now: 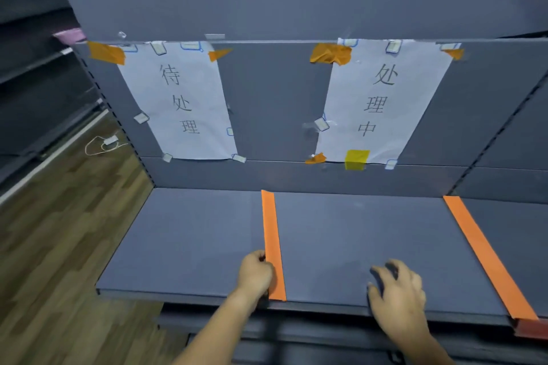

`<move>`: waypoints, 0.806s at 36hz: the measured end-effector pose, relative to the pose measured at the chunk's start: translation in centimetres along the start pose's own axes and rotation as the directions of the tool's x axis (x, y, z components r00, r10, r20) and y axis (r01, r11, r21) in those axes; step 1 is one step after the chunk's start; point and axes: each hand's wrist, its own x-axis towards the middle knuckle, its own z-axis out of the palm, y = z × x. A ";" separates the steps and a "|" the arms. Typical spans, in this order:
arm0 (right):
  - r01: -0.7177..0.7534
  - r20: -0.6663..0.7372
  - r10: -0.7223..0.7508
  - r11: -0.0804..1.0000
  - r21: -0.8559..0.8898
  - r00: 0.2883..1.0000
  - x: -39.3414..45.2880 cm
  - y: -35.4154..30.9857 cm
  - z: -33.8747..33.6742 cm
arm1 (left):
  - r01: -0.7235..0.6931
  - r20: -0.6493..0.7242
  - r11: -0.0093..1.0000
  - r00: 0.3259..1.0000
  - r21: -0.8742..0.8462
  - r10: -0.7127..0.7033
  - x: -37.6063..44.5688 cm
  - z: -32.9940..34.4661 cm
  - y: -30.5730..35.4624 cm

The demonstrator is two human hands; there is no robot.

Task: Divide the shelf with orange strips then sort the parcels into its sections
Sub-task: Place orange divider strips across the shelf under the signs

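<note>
Grey-blue shelf (189,246) bearing two plain orange strips (273,246); above it, white paper signs (181,101) with black characters, fixed by orange and yellow tape (356,159); brown wood-grain floor (59,240) beside the shelf.

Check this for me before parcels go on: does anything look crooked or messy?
Yes. The right paper sign hangs tilted, its top-left tape crumpled. The left hand presses the left strip; the right strip overhangs the shelf edge.
</note>
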 end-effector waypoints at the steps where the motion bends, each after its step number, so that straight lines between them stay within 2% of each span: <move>1: 0.016 -0.009 -0.016 1.000 -0.011 1.000 -0.2 -0.3 0.2 | -0.033 -0.028 0.998 0.999 0.049 0.034 0.7 -0.6 -0.2; 5: 0.074 -0.004 -0.075 0.996 -0.053 0.997 -0.6 -1.3 0.6 | -0.115 -0.080 0.943 0.986 0.312 0.147 2.6 -2.1 -0.5; 12: 0.086 0.051 -0.083 0.994 -0.064 0.995 -0.8 -2.3 0.4 | -0.195 0.020 0.772 0.973 0.605 0.230 1.7 -1.3 -0.2; 17: 0.060 0.121 -0.053 0.997 -0.051 0.991 -1.3 -3.5 -0.4 | -0.261 0.063 0.749 0.957 0.609 0.281 1.8 -0.8 -0.6; 25: 0.055 0.113 -0.052 0.998 -0.017 0.992 -2.3 -4.1 -1.0 | -0.299 0.072 0.742 0.944 0.600 0.322 2.2 -0.8 -1.2; 29: 0.039 0.189 -0.033 0.999 -0.028 0.981 -2.6 -4.8 -2.3 | -0.308 0.069 0.755 0.941 0.579 0.331 2.2 -0.8 -1.6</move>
